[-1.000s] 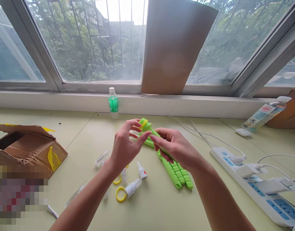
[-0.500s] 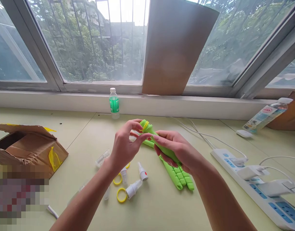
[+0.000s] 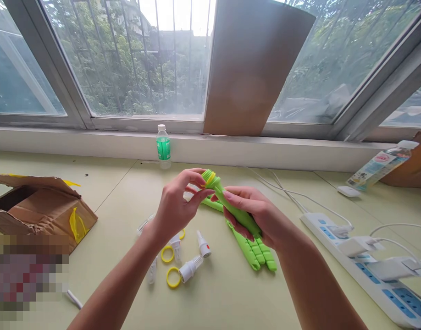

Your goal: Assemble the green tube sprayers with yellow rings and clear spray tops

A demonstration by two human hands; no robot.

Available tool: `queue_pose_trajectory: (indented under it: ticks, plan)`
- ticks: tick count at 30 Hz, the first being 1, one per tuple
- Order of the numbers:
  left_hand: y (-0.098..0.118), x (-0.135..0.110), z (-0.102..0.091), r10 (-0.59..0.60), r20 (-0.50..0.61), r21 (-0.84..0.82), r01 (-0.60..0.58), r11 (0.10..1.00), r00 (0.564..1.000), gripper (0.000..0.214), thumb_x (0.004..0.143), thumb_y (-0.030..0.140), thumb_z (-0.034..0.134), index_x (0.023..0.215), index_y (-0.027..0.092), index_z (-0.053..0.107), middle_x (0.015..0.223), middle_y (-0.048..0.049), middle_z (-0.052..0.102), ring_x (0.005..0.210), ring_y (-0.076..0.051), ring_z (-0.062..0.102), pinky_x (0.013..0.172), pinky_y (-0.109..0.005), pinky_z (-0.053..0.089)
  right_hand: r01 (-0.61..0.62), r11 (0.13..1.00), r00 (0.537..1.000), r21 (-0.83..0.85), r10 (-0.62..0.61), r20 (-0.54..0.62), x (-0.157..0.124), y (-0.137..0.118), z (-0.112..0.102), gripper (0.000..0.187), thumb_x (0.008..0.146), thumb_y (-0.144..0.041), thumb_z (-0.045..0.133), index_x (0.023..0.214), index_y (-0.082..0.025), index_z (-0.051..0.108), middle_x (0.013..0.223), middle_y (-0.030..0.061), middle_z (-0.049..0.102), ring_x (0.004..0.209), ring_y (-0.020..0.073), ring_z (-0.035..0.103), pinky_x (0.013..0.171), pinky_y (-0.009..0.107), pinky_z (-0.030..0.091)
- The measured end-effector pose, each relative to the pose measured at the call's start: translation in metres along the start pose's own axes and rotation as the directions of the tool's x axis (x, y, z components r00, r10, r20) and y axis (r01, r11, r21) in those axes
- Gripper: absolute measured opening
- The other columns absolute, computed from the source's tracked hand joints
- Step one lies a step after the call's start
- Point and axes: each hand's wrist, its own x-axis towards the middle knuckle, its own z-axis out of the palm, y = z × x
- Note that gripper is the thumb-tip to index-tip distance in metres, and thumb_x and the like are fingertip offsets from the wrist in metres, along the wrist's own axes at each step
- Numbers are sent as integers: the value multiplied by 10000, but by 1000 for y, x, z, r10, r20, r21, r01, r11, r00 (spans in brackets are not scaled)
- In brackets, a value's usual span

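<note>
Over the middle of the table, my right hand (image 3: 255, 211) is wrapped round a green plastic tube (image 3: 236, 208), which tilts with its threaded end up and to the left. A yellow ring (image 3: 211, 178) encircles that end, just below the threads. My left hand (image 3: 178, 195) is closed, its thumb and fingers pinching at the ring. Several more green tubes (image 3: 257, 251) lie under and behind my right hand. Below my left hand are white nozzle pieces (image 3: 190, 269), loose yellow rings (image 3: 173, 277) and clear ribbed pieces (image 3: 152, 270), some partly hidden by my forearm.
An opened cardboard box (image 3: 48, 206) stands at left. A small green-labelled bottle (image 3: 163, 146) is by the sill. On the right lie a white power strip (image 3: 368, 270) with plugs and cables, and a larger bottle (image 3: 379, 166) leaning against another carton (image 3: 412, 165).
Both hands keep their holds on the green tube and ring. The threaded end has shifted very slightly to the right, and my left thumb has drawn back a little.
</note>
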Motion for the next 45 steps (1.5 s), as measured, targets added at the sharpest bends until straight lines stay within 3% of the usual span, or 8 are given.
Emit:
queue_pose_trajectory:
  ticks: [7, 16, 21, 24, 28, 31, 36, 45]
  plan:
    - [4, -2, 1, 1, -31, 19, 0, 1000, 1000, 134, 818, 238, 683, 890, 190, 581, 1088, -48, 683, 739, -109, 684, 663, -268, 622, -15, 999, 1000, 45, 15, 18, -2, -2, 0, 293, 905, -447, 535, 828, -169, 584, 516, -20, 518, 335, 58, 370, 308, 166, 201]
    - [3, -2, 1, 13, 20, 1, -13, 1000, 1000, 115, 851, 191, 630, 940, 200, 559, 1129, -49, 666, 750, -104, 687, 660, -259, 610, -49, 997, 999, 58, 48, 9, -3, -2, -4, 338, 884, -492, 518, 911, -167, 608, 516, -13, 531, 314, 69, 373, 302, 182, 209]
    - [3, -3, 1, 44, 23, 18, -44, 999, 999, 101, 855, 144, 612, 937, 193, 580, 1151, -51, 656, 833, -118, 681, 700, -265, 606, -4, 999, 1000, 45, 2, 28, -1, -1, -4, 317, 916, -460, 493, 909, -164, 606, 510, -17, 518, 353, 72, 377, 330, 185, 224]
    - [2, -3, 2, 43, 17, 42, -44, 998, 999, 97, 856, 147, 612, 936, 192, 580, 1153, -52, 655, 831, -116, 679, 691, -257, 604, 58, 995, 998, -87, -58, -8, 1, 0, -3, 334, 934, -462, 472, 855, -163, 599, 579, 7, 570, 442, 91, 433, 389, 197, 302]
    - [0, -4, 3, 58, -15, 142, -55, 988, 998, 55, 873, 168, 596, 919, 187, 570, 1134, -58, 651, 809, -111, 672, 671, -247, 598, 100, 914, 965, -392, -186, -187, 5, 4, -1, 398, 932, -531, 455, 802, -176, 578, 701, 12, 593, 528, 103, 483, 471, 222, 389]
    - [0, -4, 5, 55, -37, 210, -46, 977, 998, 54, 874, 181, 599, 914, 183, 564, 1105, -54, 650, 764, -98, 659, 637, -230, 589, 129, 867, 937, -482, -265, -227, 7, 8, 0, 422, 940, -544, 430, 753, -182, 540, 660, -6, 550, 514, 98, 461, 463, 224, 374]
    - [2, -5, 8, 70, -53, 194, -59, 979, 996, 101, 864, 187, 620, 950, 186, 565, 1058, -39, 647, 719, -80, 658, 616, -206, 588, 170, 869, 935, -465, -291, -201, 6, 9, 1, 457, 967, -517, 390, 650, -188, 420, 547, -43, 441, 427, 70, 369, 402, 216, 300]
    - [0, -4, 6, 108, -40, 146, -101, 984, 993, 123, 852, 154, 630, 940, 184, 548, 966, -21, 667, 711, -82, 665, 630, -203, 595, 161, 915, 961, -369, -231, -155, 3, 7, 3, 448, 964, -523, 392, 673, -186, 442, 520, -42, 444, 396, 70, 372, 365, 208, 269]
